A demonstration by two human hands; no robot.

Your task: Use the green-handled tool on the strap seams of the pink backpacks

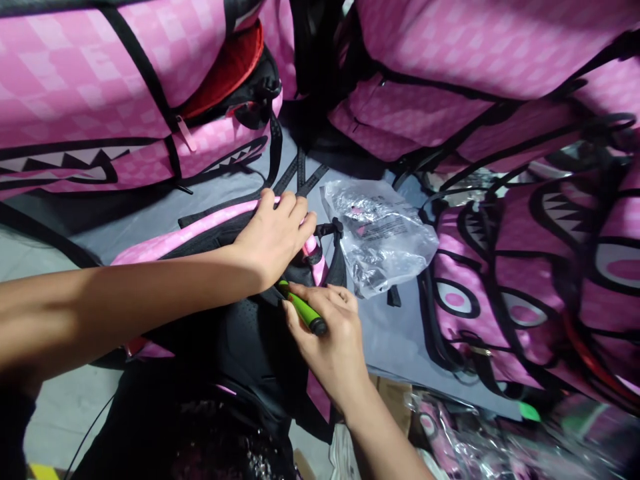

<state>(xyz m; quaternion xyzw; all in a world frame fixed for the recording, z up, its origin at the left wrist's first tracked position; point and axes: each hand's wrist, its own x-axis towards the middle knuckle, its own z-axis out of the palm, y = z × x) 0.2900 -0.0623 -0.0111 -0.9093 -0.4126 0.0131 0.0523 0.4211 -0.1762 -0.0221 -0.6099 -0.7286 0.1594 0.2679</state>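
A pink and black backpack (pixel 200 230) lies back side up on the grey table (pixel 150 213) in front of me. My left hand (pixel 274 237) presses flat on its pink shoulder strap near the top. My right hand (pixel 327 333) grips a green-handled tool (pixel 303 310) with a black end, its tip hidden under my left hand against the bag's black back panel (pixel 240 333).
Pink checkered backpacks with shark-mouth prints are piled at the back left (pixel 85 100), back right (pixel 475 73) and right (pixel 540 267). A crumpled clear plastic bag (pixel 380 233) lies right of my hands. More plastic-wrapped items (pixel 465 433) sit at the lower right.
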